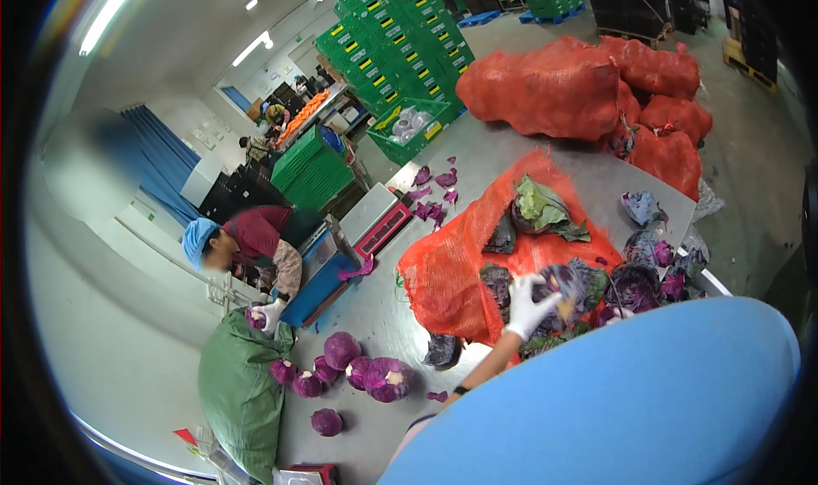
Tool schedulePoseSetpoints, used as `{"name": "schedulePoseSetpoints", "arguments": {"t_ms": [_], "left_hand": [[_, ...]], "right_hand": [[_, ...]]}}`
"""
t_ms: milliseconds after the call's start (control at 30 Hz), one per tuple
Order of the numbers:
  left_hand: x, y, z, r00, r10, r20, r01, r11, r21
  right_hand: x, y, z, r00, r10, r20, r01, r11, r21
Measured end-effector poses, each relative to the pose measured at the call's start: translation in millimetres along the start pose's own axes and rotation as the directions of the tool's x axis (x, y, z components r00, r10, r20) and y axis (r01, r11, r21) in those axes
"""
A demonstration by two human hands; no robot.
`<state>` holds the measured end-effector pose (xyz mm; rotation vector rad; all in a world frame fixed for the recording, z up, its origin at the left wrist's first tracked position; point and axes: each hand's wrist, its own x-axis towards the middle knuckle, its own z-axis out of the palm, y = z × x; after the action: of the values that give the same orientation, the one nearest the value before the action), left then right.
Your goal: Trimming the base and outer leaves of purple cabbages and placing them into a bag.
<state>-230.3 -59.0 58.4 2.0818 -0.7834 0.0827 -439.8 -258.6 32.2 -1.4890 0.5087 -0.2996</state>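
Purple cabbage [569, 291] x1; L hand [527, 308] on it

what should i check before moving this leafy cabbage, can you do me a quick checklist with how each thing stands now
1. Left hand gloved and on the leafy cabbage: ok, it touches the cabbage's left side.
2. Firm grip: cannot tell, one view does not show it.
3. Space around the cabbage clear: not ok, the red mesh sack spreads beside it and leaves crowd it.
4. Smooth purple cabbages apart from the leafy ones: ok, they sit farther left on the metal table.
5. Co-worker's hand away from yours: ok, it is at the green sack.
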Motion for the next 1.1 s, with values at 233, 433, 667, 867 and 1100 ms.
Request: {"name": "schedulePoseSetpoints", "arguments": {"t_ms": [233, 433, 667, 867, 1100], "left_hand": [[-90, 30, 63, 0.995, -0.075, -0.062, 0.082, 0.991, 0.108], [-80, 25, 67, 0.957, -0.078, 0.279, -0.012, 0.952, 0.307], [-82, -22, 52, 0.983, 0.067, 0.169, -0.086, 0.991, 0.106], [-126, -66, 39, 0.905, -0.423, 0.047, 0.422, 0.906, 0.031], [-96, -9, -18, 0.934, -0.300, 0.192, 0.221, 0.911, 0.347]], "right_hand": [[45, -4, 14, 0.992, 0.091, 0.086, -0.012, 0.755, -0.655], [36, 7, 6, 0.992, -0.069, 0.105, 0.115, 0.827, -0.551], [60, 44, 34, 0.970, 0.119, 0.214, -0.151, 0.979, 0.140], [23, 53, 77, 0.968, 0.209, 0.139, -0.216, 0.975, 0.044], [27, 20, 84, 0.982, -0.046, 0.184, 0.119, 0.906, -0.407]]}}
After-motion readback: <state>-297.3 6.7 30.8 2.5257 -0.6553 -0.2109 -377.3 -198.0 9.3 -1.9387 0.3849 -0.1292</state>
